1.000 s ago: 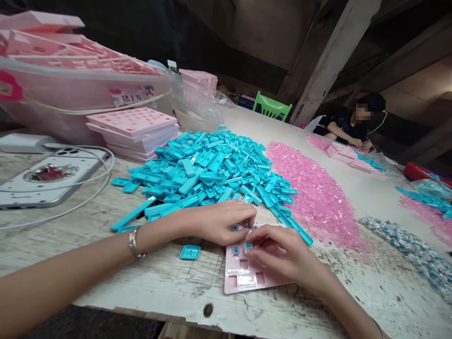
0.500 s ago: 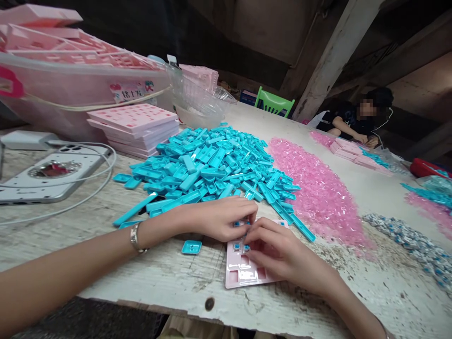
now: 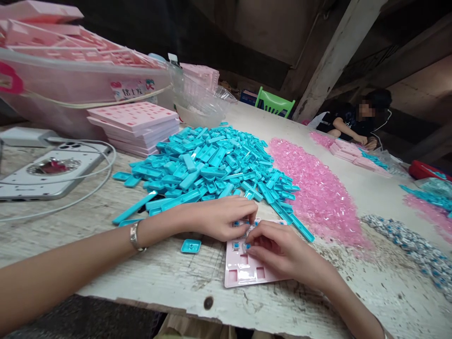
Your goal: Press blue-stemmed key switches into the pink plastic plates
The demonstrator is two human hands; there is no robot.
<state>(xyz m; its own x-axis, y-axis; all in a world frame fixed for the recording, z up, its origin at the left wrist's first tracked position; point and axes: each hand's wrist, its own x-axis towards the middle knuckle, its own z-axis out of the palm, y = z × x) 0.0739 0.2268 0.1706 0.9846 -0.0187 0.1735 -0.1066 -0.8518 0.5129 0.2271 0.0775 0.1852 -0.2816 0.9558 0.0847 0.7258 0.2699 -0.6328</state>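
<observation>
Both hands meet over a pink plate (image 3: 247, 273) with square holes that lies flat near the front edge of the worn white counter (image 3: 169, 278). The left hand (image 3: 221, 217) rests on the plate's far left corner with its fingers curled, pinching a small blue piece at the fingertips. The right hand (image 3: 280, 249) covers the plate's right side, its fingertips closed on a small clear-and-blue part right against the left hand's fingertips; a few small blue pieces already sit in the plate's upper holes. A single blue cap (image 3: 190, 246) lies on the counter just left of the plate. Behind the hands spreads a big heap of blue caps (image 3: 212, 167), and to its right a heap of pink pieces (image 3: 314, 188). A stack of pink plates (image 3: 136, 125) stands behind the blue heap, with a phone (image 3: 49, 174) and its cable at far left. At the counter's far end another person (image 3: 356, 122) is at work.
</observation>
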